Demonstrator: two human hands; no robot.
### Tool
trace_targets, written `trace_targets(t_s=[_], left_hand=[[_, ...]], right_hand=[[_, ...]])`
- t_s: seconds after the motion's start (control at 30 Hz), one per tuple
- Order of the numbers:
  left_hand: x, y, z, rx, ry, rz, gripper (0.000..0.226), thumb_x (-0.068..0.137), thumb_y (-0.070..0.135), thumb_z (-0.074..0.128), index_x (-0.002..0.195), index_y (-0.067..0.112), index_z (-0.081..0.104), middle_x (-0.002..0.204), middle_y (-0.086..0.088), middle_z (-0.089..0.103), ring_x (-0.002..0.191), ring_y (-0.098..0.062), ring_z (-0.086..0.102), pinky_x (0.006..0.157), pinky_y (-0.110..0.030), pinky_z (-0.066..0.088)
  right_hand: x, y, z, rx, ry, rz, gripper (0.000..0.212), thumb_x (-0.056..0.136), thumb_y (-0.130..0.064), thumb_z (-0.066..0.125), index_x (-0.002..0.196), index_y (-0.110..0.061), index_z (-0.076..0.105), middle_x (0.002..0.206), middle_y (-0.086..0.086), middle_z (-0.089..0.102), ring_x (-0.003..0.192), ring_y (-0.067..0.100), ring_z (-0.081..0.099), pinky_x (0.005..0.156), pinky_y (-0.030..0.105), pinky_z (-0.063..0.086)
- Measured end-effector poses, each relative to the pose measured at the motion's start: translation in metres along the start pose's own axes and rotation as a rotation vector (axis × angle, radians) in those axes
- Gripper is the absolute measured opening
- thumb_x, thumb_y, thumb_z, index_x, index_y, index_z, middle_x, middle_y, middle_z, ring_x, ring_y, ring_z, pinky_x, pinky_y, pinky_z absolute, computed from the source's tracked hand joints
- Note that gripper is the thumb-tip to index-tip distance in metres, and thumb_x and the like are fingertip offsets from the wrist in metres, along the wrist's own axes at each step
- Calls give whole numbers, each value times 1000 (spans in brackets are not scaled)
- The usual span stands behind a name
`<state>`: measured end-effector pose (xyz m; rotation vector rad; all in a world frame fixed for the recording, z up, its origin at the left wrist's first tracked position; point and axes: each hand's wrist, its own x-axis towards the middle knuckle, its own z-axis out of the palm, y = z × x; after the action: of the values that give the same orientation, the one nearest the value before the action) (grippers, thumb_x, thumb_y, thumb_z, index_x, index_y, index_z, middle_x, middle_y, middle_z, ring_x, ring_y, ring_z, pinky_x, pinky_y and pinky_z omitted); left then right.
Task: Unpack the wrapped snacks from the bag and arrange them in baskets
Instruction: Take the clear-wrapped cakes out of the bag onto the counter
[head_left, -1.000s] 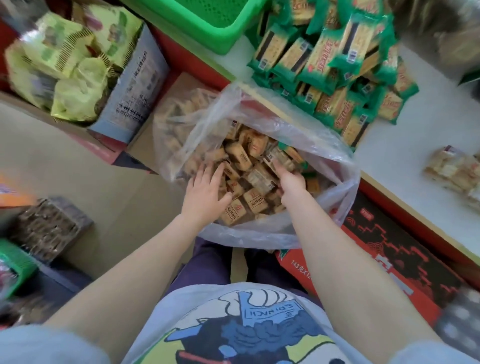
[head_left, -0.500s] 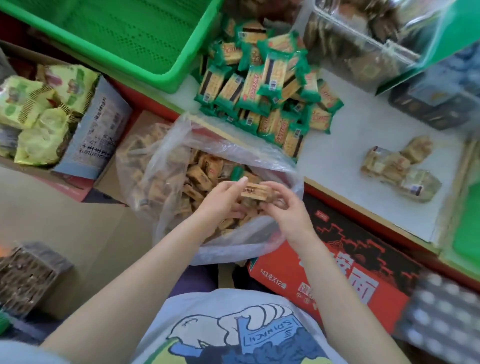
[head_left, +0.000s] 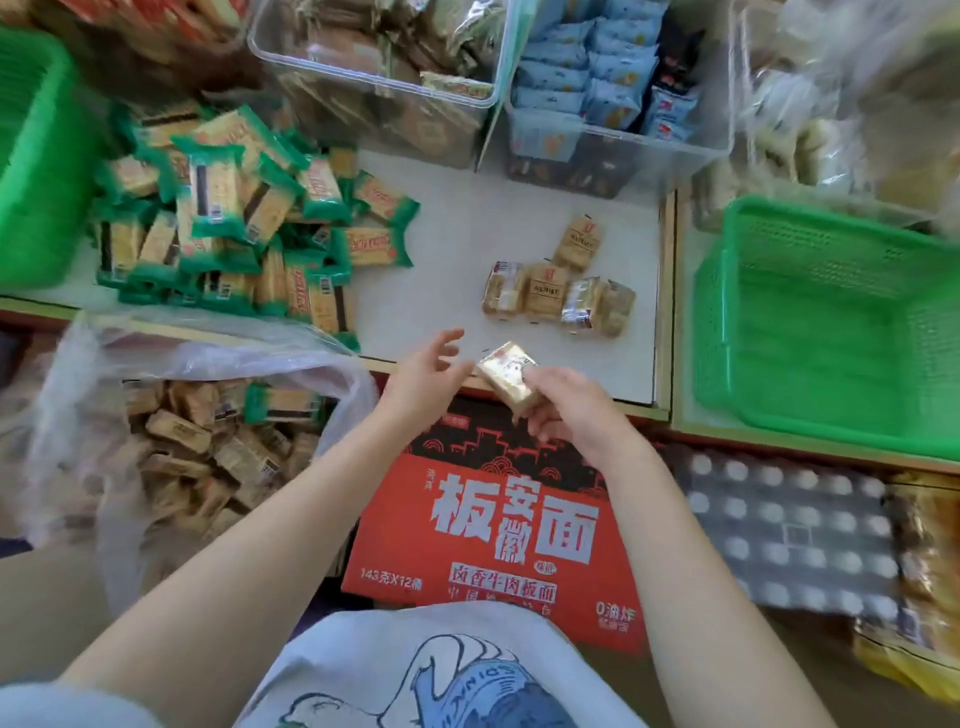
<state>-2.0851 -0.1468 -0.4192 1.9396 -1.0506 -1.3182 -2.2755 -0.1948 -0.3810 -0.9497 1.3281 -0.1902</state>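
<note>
Sorting well under way, nowhere near done. My right hand (head_left: 566, 410) grips one gold-brown wrapped snack packet (head_left: 508, 378), fingers curled over its near end, held at frame centre above the shelf's front edge. My left hand (head_left: 423, 376) is released, fingers loosely spread, just beside the packet; whether the thumb touches it I cannot tell.

Done so far, as I judge it: a big heap of green-edged wrapped snacks (head_left: 244, 228) lies on the white shelf surface (head_left: 457, 208) at upper left, and a small cluster of brown packets (head_left: 558, 291) sits upper centre. Left to do: the clear plastic bag (head_left: 171, 441) at lower left holds many brown packets and at least one green one. The green plastic basket (head_left: 831, 332) at right shows nothing inside; arranging appears not begun.

Against half a second ago: both hands pinched the packet over the bag's mouth; now it is clear of the bag, right hand alone, left let go.
</note>
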Motion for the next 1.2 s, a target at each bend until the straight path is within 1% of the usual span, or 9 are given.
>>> trace_targets(t_s=[0.07,0.17,0.33,0.5,0.6,0.7,0.87,1.0,1.2], left_hand=[[5,-18,9,647,70,113,55,101,40,48,152,22,36,157,-8,39,141,-27,38,116,-43,30],[-1,-46,12,981,-15,97,65,102,56,34,159,27,20,167,-9,15,154,-28,9,124,-50,10],[-5,-61,16,966,-62,81,73,99,64,30,160,30,10,169,-4,5,155,-22,-5,124,-49,-1],[-21,-59,6,897,-45,182,66,101,59,29,156,24,29,167,-4,13,155,-21,0,125,-48,-4],[-55,-83,-21,749,203,274,53,99,46,37,139,17,56,155,-9,41,147,-27,29,123,-49,12],[-86,-142,-67,714,443,97,51,94,44,40,126,12,64,141,-15,53,132,-36,46,115,-53,28],[-107,-227,-129,739,269,-330,67,99,49,45,155,15,32,163,-19,22,149,-37,20,120,-52,19],[-103,-261,-155,692,156,-402,71,98,56,38,160,35,9,168,-12,3,153,-36,3,120,-53,10],[-110,-284,-163,721,116,-338,70,98,58,35,159,40,4,168,-12,-2,150,-35,18,120,-49,9]], right_hand=[[19,-2,-21,130,139,-18,28,101,-33,57,108,-5,57,80,13,69,52,17,54,46,27,42],[46,-19,-34,420,238,-95,23,103,-32,55,113,-10,55,76,7,65,57,17,59,50,28,50],[74,-21,-33,563,287,-74,26,103,-27,54,124,-10,56,110,13,68,80,23,69,69,33,57],[49,4,17,403,300,-62,9,103,-15,49,112,-13,49,105,13,70,85,27,72,77,36,57],[33,15,77,212,195,-36,11,103,-15,48,112,-12,54,100,12,71,82,25,72,78,36,59],[29,19,147,45,0,-11,12,102,-12,50,109,-7,58,95,16,71,72,24,69,68,32,58],[48,24,254,-155,-213,86,9,101,-14,54,106,-10,61,104,12,69,81,17,67,72,29,58],[81,41,305,-238,-113,191,33,98,-16,58,129,-10,51,123,8,57,98,19,61,92,37,58],[100,72,344,-736,-180,149,55,90,-32,70,136,-7,53,127,5,58,121,29,55,106,41,46]])
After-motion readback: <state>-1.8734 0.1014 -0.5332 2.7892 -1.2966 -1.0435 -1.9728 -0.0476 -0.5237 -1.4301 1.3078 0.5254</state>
